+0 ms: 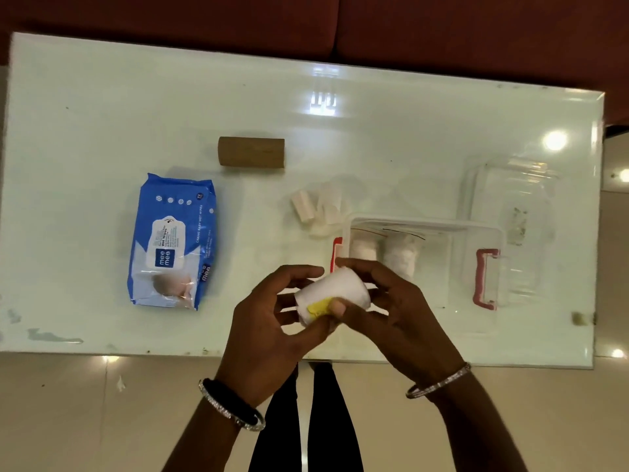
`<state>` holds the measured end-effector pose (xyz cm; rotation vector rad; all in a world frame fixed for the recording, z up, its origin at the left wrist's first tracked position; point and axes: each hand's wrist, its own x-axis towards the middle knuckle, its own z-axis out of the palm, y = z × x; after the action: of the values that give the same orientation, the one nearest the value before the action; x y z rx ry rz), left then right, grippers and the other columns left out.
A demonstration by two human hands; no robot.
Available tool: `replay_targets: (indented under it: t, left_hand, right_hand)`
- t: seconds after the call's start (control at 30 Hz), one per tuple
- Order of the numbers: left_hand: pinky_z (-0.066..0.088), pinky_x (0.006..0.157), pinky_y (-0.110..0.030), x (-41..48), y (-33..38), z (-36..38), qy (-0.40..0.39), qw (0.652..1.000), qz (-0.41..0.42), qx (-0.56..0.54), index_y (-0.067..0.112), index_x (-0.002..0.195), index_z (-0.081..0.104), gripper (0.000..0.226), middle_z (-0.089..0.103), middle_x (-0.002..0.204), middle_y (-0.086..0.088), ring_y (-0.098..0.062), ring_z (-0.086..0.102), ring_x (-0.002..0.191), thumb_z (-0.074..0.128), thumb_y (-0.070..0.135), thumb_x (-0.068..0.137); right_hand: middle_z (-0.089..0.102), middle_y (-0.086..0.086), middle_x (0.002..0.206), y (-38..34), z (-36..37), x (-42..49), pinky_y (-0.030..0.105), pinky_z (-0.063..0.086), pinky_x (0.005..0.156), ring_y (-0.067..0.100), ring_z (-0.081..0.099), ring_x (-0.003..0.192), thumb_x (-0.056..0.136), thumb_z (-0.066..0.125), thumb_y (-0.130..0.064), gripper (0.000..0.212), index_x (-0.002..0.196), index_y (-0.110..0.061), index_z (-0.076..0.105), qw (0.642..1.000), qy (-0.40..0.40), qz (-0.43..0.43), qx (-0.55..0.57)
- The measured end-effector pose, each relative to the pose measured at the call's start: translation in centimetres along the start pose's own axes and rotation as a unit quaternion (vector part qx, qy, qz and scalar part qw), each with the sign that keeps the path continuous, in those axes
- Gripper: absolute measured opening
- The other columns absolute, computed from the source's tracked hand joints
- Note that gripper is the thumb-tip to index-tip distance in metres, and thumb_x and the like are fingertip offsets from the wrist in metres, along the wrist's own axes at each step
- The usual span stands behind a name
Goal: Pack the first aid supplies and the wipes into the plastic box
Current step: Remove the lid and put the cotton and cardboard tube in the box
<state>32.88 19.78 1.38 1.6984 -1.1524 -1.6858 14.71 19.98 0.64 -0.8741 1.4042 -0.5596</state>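
Both hands hold a white bandage roll in the air just above the near edge of the table, right beside the near left corner of the plastic box. The left hand cups one end of the roll with fingers curled around it. The right hand closes on the other end, its thumb pressed on a yellow tab on the roll's side.

The roll looks light and soft, likely to dent under a hard squeeze and to unwind if its loose end slips. Holding it around the middle, with the tab kept down, seems safest.

The box is clear with red clasps at both short ends, and it is open. Two white cotton bundles in a bag already sit along its far left part. The near and right parts of the box look free, so the roll has room to go in there.

The lid lies by the far right edge of the table. A wipes pack, probably floppy and a bit slick, lies well to the left. A brown roll sits beyond it toward the middle. Small gauze rolls lie just beside the box's far left corner. The table between these is open for reaching.
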Motion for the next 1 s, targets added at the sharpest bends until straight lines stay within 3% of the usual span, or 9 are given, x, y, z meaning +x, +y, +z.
replay_targets:
  t: [0.1, 0.23, 0.37, 0.5, 0.57, 0.67, 0.8, 0.9, 1.0]
  left_hand:
    - [0.059, 0.074, -0.023, -0.3, 0.0, 0.4, -0.037, 0.999, -0.006, -0.001, 0.027, 0.11, 0.064, 0.053, 0.068, 0.106, 0.017, -0.009, 0.069, 0.097, 0.087, 0.024, 0.063]
    - [0.057, 0.08, -0.02, 0.1, -0.1, 1.4, -0.069, 0.997, 0.02, 0.011, 0.031, 0.113, 0.063, 0.053, 0.068, 0.111, 0.015, -0.006, 0.066, 0.104, 0.086, 0.02, 0.066]
    - [0.055, 0.079, -0.015, 1.3, -0.5, 2.5, -0.002, 0.992, 0.068, 0.107, 0.038, 0.118, 0.059, 0.05, 0.06, 0.117, 0.019, -0.001, 0.059, 0.109, 0.08, 0.032, 0.073]
    - [0.053, 0.08, -0.017, 2.3, -1.1, 3.5, 0.03, 0.972, 0.109, 0.204, 0.033, 0.123, 0.058, 0.048, 0.053, 0.12, 0.013, -0.004, 0.056, 0.107, 0.075, 0.025, 0.079]
    - [0.054, 0.081, -0.02, 2.6, -1.5, 4.0, 0.028, 0.967, 0.117, 0.224, 0.033, 0.127, 0.056, 0.051, 0.051, 0.124, 0.011, -0.005, 0.057, 0.105, 0.074, 0.021, 0.08]
    - [0.057, 0.079, -0.022, 2.9, -2.1, 4.5, 0.036, 0.964, 0.114, 0.238, 0.031, 0.131, 0.053, 0.055, 0.052, 0.125, 0.008, -0.005, 0.06, 0.099, 0.074, 0.016, 0.081]
    - [0.054, 0.07, -0.011, 3.1, -2.5, 4.7, 0.047, 0.97, 0.101, 0.215, 0.034, 0.132, 0.05, 0.059, 0.057, 0.118, 0.01, 0.0, 0.063, 0.09, 0.073, 0.013, 0.082]
    - [0.051, 0.066, -0.006, 3.1, -2.5, 4.9, 0.052, 0.977, 0.09, 0.188, 0.036, 0.13, 0.05, 0.063, 0.058, 0.113, 0.011, 0.003, 0.064, 0.087, 0.074, 0.008, 0.08]
    - [0.049, 0.063, -0.004, 3.2, -2.4, 5.2, 0.057, 0.983, 0.074, 0.157, 0.036, 0.131, 0.05, 0.065, 0.058, 0.113, 0.013, 0.005, 0.062, 0.09, 0.074, 0.004, 0.079]
  right_hand:
    - [0.07, -0.01, 0.111, 0.8, -1.7, -1.1, 0.026, 0.06, 0.073, 0.013, 0.072, 0.097, 0.062, 0.088, -0.039, 0.055, 0.112, -0.033, 0.065, 0.999, -0.027, 0.032, -0.006]
    - [0.072, -0.005, 0.108, 2.0, -3.0, -2.0, 0.038, 0.063, 0.074, 0.02, 0.076, 0.088, 0.054, 0.093, -0.04, 0.052, 0.099, -0.028, 0.068, 0.998, 0.039, 0.055, 0.012]
    - [0.066, 0.015, 0.113, 3.8, -5.0, -2.0, 0.042, 0.062, 0.074, 0.027, 0.076, 0.085, 0.052, 0.096, -0.027, 0.063, 0.101, -0.007, 0.063, 0.967, 0.214, 0.089, 0.109]
    - [0.068, 0.018, 0.111, 4.8, -6.7, -1.1, 0.034, 0.059, 0.08, 0.025, 0.071, 0.094, 0.049, 0.085, -0.04, 0.075, 0.11, -0.004, 0.062, 0.906, 0.357, 0.131, 0.186]
    - [0.069, 0.017, 0.111, 5.2, -7.2, -0.3, 0.03, 0.059, 0.079, 0.024, 0.071, 0.095, 0.053, 0.085, -0.039, 0.076, 0.117, -0.004, 0.061, 0.891, 0.377, 0.146, 0.207]
    - [0.071, 0.019, 0.107, 6.0, -7.7, 1.8, 0.026, 0.059, 0.071, 0.025, 0.071, 0.088, 0.071, 0.084, -0.028, 0.057, 0.117, -0.001, 0.064, 0.876, 0.397, 0.186, 0.2]
    - [0.07, 0.012, 0.092, 6.8, -7.2, 4.6, 0.045, 0.056, 0.092, 0.032, 0.069, 0.093, 0.077, 0.081, -0.033, 0.041, 0.105, -0.005, 0.07, 0.851, 0.445, 0.23, 0.156]
    - [0.064, 0.008, 0.09, 6.6, -6.4, 5.8, 0.047, 0.053, 0.097, 0.033, 0.065, 0.103, 0.077, 0.081, -0.033, 0.035, 0.097, -0.008, 0.067, 0.832, 0.459, 0.25, 0.185]
    - [0.06, 0.004, 0.081, 6.4, -6.2, 6.4, 0.045, 0.054, 0.096, 0.035, 0.067, 0.103, 0.074, 0.084, -0.031, 0.045, 0.104, -0.004, 0.063, 0.827, 0.47, 0.243, 0.189]
